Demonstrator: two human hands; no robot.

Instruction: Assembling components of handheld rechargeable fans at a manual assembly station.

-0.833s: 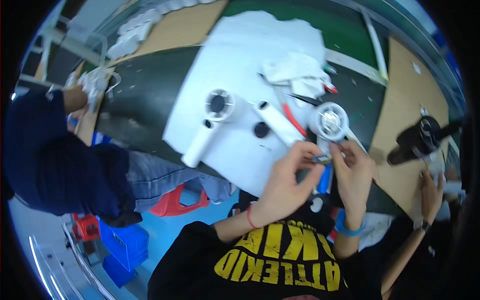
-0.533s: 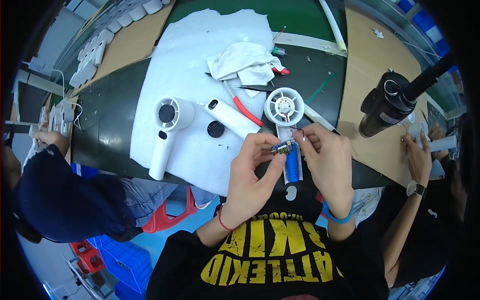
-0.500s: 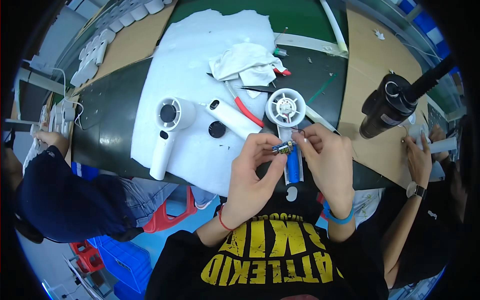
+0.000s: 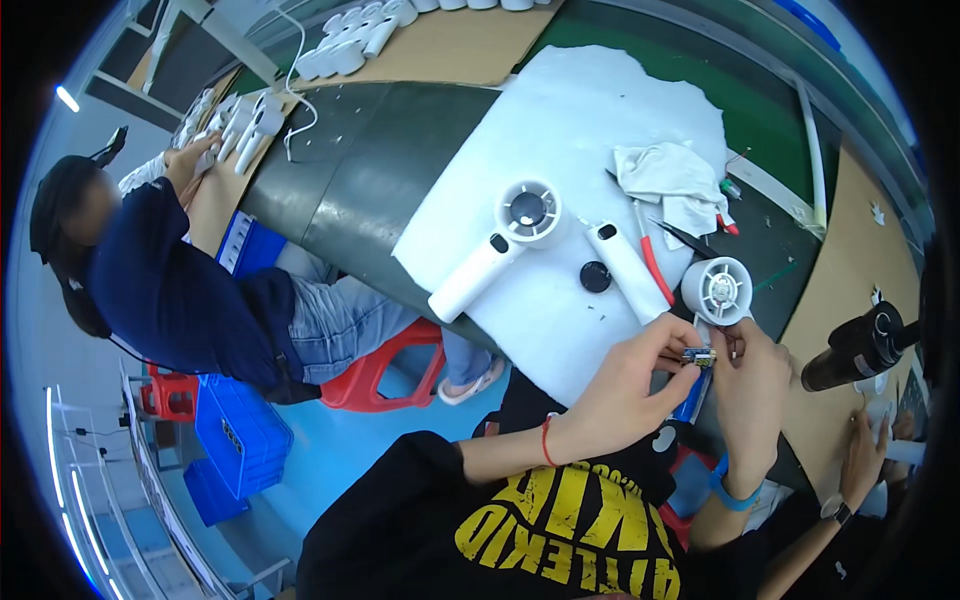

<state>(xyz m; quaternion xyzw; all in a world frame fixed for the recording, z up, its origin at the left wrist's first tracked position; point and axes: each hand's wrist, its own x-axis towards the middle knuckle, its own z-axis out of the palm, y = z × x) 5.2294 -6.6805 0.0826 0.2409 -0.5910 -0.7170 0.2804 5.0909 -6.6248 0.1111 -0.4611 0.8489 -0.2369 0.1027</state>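
By the right edge of the white sheet (image 4: 580,110), the left hand's (image 4: 635,380) grip pinches one small circuit board (image 4: 699,356); I can't tell whether the right hand's (image 4: 750,390) is closed. One open fan (image 4: 717,291) crowds them at that edge. On the sheet I count one whole fan (image 4: 476,281), one handle piece (image 4: 626,268), one black disc (image 4: 595,276), one red-handled pliers (image 4: 655,272).

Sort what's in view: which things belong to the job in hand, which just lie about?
Seem part of the job:
- small circuit board, in left hand
- blue cylinder, between the hands
- white fan head, near right hand

Seem just lying about:
- white cloth
- red-handled tool
- black disc
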